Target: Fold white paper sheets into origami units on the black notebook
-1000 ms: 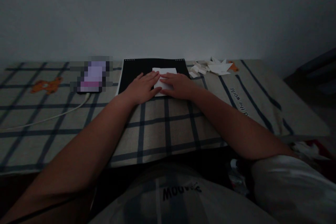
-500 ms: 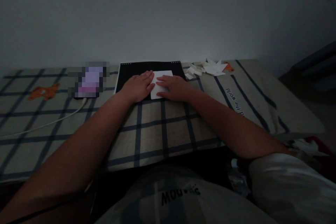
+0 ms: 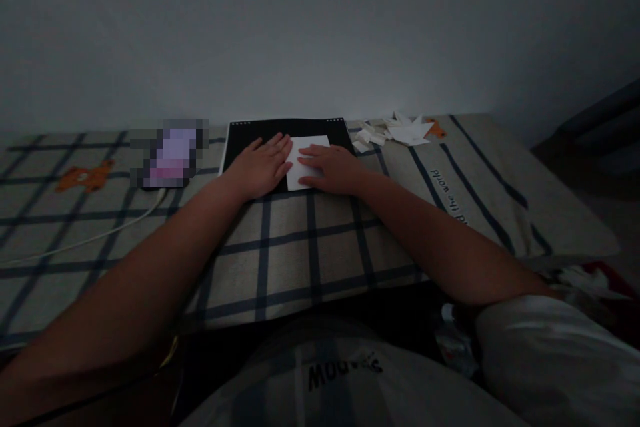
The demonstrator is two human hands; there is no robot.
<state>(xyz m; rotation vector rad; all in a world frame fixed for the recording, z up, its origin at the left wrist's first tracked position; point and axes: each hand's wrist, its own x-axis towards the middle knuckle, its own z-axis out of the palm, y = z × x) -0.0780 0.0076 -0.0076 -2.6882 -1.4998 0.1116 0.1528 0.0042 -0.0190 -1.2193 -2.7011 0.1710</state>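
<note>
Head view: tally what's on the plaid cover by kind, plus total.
White folded paper under left hand and right hand: 1
Black board beneath it: 1
Pile of white paper pieces, pieces too small to count: 1
Blurred device: 1
White cable: 1
Total: 5

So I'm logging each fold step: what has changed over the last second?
Little. Both hands slid slightly nearer with the white paper; the left hand and right hand keep pressing it flat on the black pad. The paper scraps and cable stayed put.
</note>
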